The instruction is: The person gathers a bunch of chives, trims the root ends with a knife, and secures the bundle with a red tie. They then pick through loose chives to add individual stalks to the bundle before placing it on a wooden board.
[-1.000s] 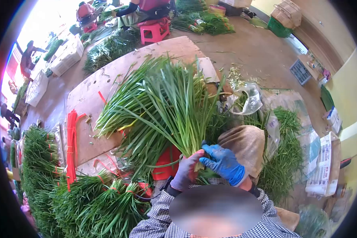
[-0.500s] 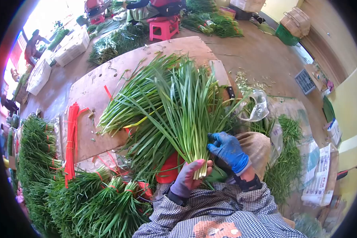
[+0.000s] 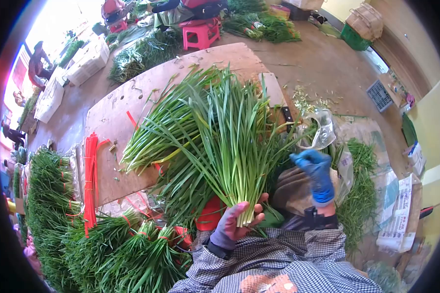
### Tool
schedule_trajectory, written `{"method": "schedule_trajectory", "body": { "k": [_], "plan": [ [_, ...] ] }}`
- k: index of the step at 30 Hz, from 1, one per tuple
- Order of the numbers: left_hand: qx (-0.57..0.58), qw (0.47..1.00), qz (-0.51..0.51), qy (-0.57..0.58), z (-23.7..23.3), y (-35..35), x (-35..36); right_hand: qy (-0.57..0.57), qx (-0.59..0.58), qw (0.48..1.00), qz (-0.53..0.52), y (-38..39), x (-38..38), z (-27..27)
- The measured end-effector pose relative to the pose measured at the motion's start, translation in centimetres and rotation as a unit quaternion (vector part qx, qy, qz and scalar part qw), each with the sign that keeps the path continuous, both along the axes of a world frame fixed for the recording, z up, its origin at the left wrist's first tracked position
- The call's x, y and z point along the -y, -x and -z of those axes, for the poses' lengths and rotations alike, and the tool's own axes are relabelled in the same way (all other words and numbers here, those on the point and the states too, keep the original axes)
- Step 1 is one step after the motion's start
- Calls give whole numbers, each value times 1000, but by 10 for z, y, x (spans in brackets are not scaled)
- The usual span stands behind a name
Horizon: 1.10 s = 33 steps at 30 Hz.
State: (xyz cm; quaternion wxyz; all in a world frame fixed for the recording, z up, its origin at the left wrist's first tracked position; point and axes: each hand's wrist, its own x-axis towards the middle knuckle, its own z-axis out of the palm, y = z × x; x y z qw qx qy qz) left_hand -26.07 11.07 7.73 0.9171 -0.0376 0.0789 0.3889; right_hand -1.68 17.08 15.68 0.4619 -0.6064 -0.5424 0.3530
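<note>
My left hand (image 3: 237,222), in a greyish-purple glove with bare fingertips, grips the pale stem ends of a bunch of garlic chives (image 3: 237,151). The long green leaves fan out away from me. My right hand (image 3: 315,171), in a blue glove, is raised to the right of the bunch, apart from it. Its fingers are curled together, and whatever may be in them is hidden. Beneath the held bunch, a pile of loose chives (image 3: 156,132) lies on the wooden board (image 3: 110,117). A broad knife (image 3: 287,115) with a black handle rests at the board's right edge.
Red ties (image 3: 90,180) lie on the board's left side. Tied chive bunches (image 3: 107,249) crowd the lower left. A clear plastic bag (image 3: 323,129) and loose greens (image 3: 359,190) are at right. A pink stool (image 3: 200,34) stands beyond, with people further off.
My right hand has moved away from the chive stems, to the right and slightly up, and its fingers have curled in. My left hand keeps its grip on the bunch.
</note>
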Motion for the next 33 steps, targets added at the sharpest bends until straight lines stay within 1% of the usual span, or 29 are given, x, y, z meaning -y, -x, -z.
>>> {"method": "schedule_trajectory", "body": {
  "k": [2,3,5,6,8,11,12,13,14,16,17,18,20,21,23,24,25,26,27,28,29,30,31,32,33],
  "plan": [
    [7,1000,9,4,3,2,1,-77,-69,989,104,-14,5,-15],
    [-1,1000,7,-2,2,3,1,-76,-70,989,103,-28,7,-10],
    [-9,1000,3,-8,1,3,1,-59,14,996,66,-52,10,5],
    [-6,1000,4,-9,0,1,-1,-60,14,996,69,-40,12,1],
    [-5,1000,10,-11,-1,-2,-1,6,-52,998,-20,8,15,-10],
    [-22,1000,12,-13,-4,0,4,13,96,987,-129,43,2,39],
    [-104,995,5,6,-6,1,7,11,147,976,-159,55,-4,49],
    [-183,983,-5,26,-6,1,8,-7,96,983,-159,56,-3,53],
    [-183,983,-7,28,-5,3,8,-6,96,982,-162,51,-3,54],
    [-104,994,-15,-5,-2,5,5,70,-2,992,-104,40,-2,33],
    [-91,996,-7,-4,-1,6,4,61,-73,993,-77,36,2,15],
    [-89,996,-7,-3,0,6,4,62,-71,993,-77,30,5,3],
    [-103,995,-8,-10,-1,5,4,61,-199,978,25,11,11,-10],
    [-102,995,-9,-10,1,6,3,62,-197,978,25,4,14,-10],
    [-14,1000,-3,-10,7,6,3,26,-202,979,1,-6,22,-4],
    [-14,1000,-2,-9,7,5,3,27,-202,979,2,1,21,3],
    [-12,1000,0,-11,6,5,2,-16,-107,994,-34,16,18,13],
    [-12,1000,2,-14,6,5,2,-60,-12,996,-68,27,17,20],
    [-14,1000,5,-15,7,5,3,50,62,993,-89,32,17,23],
    [-43,999,3,-5,10,7,6,50,59,993,-86,39,14,32],
    [-71,997,0,6,11,9,8,48,48,991,-112,49,10,47],
    [-75,997,1,5,10,10,7,45,38,989,-137,56,6,51],
    [-71,997,-2,6,10,10,6,46,-12,989,-141,58,4,50],
    [-67,998,-6,10,10,10,7,47,-13,988,-143,56,3,47],
    [-67,998,-7,12,10,11,7,44,-67,991,-109,50,2,35]
  ]
}}
